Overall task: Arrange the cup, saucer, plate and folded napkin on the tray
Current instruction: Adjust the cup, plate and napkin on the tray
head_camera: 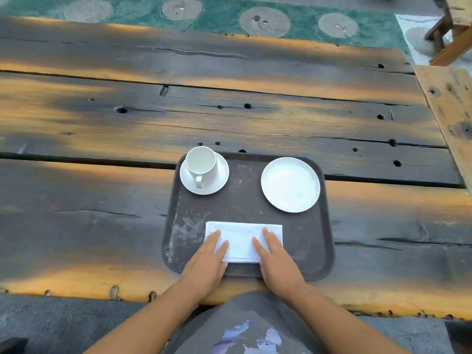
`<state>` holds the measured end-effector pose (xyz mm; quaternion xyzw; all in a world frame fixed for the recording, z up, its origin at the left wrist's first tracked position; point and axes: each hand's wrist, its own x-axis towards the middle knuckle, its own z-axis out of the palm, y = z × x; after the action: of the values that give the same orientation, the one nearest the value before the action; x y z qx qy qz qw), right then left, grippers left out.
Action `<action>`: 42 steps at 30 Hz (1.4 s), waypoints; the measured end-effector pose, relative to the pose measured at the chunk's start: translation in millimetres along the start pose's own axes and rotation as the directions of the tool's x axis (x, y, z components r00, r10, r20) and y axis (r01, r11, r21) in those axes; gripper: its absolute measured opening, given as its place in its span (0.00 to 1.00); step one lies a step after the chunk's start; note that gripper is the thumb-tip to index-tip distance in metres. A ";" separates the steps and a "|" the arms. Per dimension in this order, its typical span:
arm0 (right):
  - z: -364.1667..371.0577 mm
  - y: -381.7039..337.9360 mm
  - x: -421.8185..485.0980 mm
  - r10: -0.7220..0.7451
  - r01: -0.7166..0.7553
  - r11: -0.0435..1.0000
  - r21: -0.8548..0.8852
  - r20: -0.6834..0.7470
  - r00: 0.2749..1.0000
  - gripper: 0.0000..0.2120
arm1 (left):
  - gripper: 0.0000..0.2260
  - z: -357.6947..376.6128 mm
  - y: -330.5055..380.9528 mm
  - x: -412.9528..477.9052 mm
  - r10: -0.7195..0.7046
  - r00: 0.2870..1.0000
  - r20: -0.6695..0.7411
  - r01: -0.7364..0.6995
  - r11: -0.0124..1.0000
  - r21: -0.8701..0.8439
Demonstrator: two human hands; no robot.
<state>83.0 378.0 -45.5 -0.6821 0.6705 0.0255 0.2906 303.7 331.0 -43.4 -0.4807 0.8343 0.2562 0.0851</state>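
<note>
**Both hands flat on the folded napkin, tray fully laid**

Seen from above, a dark brown tray [247, 200] with rounded corners lies on a weathered plank table [229, 118], close to the table's near edge. Four white items sit on the tray. At the far left corner stands the cup [201, 166], upright and empty, resting on the saucer [219, 181]; the cup's handle points toward the viewer. The saucer's far rim reaches the tray's far lip. At the far right lies the plate [290, 184], empty, well apart from the saucer and near the tray's right rim. Along the near side, roughly centred, lies the folded napkin [244, 240], a white rectangle with its long edges parallel to the tray's near rim.

The left hand [207, 261] lies palm down with fingers extended and held together, its fingertips covering the napkin's near left corner. The right hand [277, 256] mirrors it, palm down, fingers straight, laid over the napkin's right part. Neither hand grasps anything; both are spread flat and press or rest on the cloth, with the heels of the hands over the tray's near rim. A bare strip of napkin shows between the two hands.

Scuff marks whiten the tray's surface left of the napkin. Beyond the table, a green floor [224, 14] with round inlaid patterns is visible, and a wooden bench [452, 103] stands at right.
</note>
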 end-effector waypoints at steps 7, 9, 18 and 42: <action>-7.4 -1.3 11.3 -0.009 0.009 1.000 0.002 0.022 1.000 0.32 | 0.26 -7.6 -9.0 10.2 0.012 1.000 -0.026 -0.012 1.000 -0.027; -7.9 -1.3 14.6 -0.009 0.009 1.000 0.002 0.024 1.000 0.32 | 0.25 -9.4 -10.1 12.7 0.012 0.999 -0.032 -0.013 0.999 -0.035; -12.9 -4.3 28.6 -0.008 0.008 0.999 0.047 -0.007 1.000 0.31 | 0.24 -18.7 -15.5 27.2 -0.004 0.999 -0.034 0.003 0.999 -0.044; -14.8 -5.9 33.6 -0.008 0.008 1.000 0.019 -0.022 1.000 0.33 | 0.26 -15.1 -23.4 23.8 -0.003 0.999 -0.047 0.001 0.999 -0.047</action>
<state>86.6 340.9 -45.3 -0.6823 0.6711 0.0107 0.2898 312.6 295.7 -47.8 -0.4894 0.8293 0.2643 0.0543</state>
